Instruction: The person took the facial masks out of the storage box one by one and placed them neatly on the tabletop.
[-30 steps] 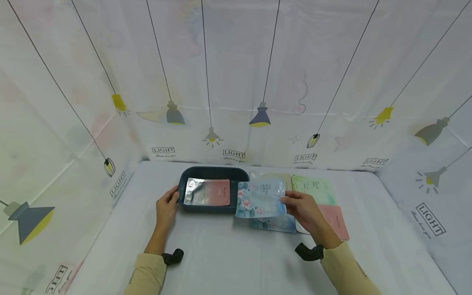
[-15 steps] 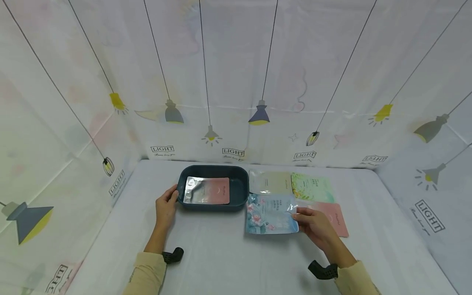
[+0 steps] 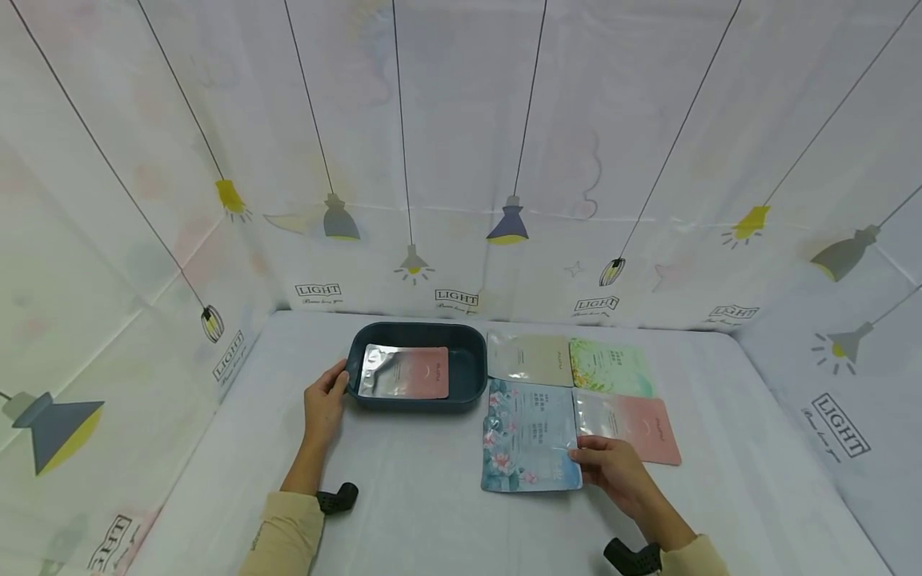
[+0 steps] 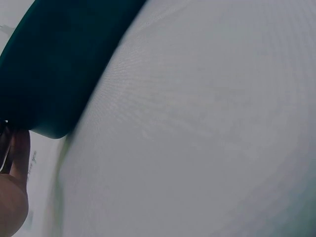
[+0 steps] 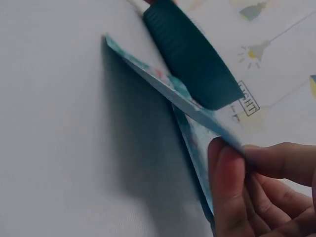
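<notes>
My left hand (image 3: pixel 324 408) holds the left end of a dark teal tray (image 3: pixel 468 370), thumb and fingers at its rim. A silver-and-pink pouch (image 3: pixel 414 374) lies flat inside that tray. With thumb and index finger, my right hand (image 3: pixel 615 474) pinches the right edge of a blue floral pouch (image 3: pixel 529 464), tilted above the white cloth. Another blue floral pouch (image 3: pixel 536 396) lies partly covered by it. In the right wrist view a gap shows between the held pouch (image 5: pixel 182 102) and the one below. The left wrist view shows the tray wall (image 4: pixel 54 64) and a fingertip against it.
Right of the tray lie a beige pouch (image 3: pixel 533 358), a green pouch (image 3: pixel 611 370) and a silver-and-pink pouch (image 3: pixel 641 424). A white cloth (image 3: pixel 418 496) covers the table. Printed fabric walls (image 3: pixel 461 160) rise behind and at both sides.
My right hand has carried the blue floral pouch from over the tray's right end, rightward and then nearer to me, over the other blue pouch. My left hand and the tray have stayed put.
</notes>
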The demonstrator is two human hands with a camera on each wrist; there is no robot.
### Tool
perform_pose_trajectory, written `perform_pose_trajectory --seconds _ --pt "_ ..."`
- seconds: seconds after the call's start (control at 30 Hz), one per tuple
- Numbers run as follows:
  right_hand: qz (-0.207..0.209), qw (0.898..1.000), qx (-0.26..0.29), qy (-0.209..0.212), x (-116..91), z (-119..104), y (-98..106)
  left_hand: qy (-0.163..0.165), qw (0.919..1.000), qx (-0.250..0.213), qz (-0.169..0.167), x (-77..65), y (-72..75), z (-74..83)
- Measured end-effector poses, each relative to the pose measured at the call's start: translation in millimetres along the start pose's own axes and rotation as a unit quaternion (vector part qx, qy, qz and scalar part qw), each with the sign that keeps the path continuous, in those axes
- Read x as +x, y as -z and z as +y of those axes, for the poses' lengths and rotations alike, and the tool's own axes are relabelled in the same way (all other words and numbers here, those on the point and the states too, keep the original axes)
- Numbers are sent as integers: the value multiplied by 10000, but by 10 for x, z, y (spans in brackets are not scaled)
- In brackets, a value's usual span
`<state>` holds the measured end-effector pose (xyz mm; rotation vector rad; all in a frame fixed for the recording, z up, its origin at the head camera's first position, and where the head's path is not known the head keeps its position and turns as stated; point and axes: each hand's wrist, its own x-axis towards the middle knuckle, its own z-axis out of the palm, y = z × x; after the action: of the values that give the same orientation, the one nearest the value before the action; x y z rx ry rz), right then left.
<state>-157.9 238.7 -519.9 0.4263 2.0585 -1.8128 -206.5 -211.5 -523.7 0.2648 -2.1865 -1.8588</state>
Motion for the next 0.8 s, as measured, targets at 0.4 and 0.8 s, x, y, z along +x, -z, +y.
perform_pose_trajectory --seconds 0.4,0.8 --pt "320 9781 -2055 40 -56 26 2 -41 10000 36 -29 -2 5 7" --pt "138 9680 -2504 -65 -63 65 35 -24 10000 97 -4 -4 0 13"
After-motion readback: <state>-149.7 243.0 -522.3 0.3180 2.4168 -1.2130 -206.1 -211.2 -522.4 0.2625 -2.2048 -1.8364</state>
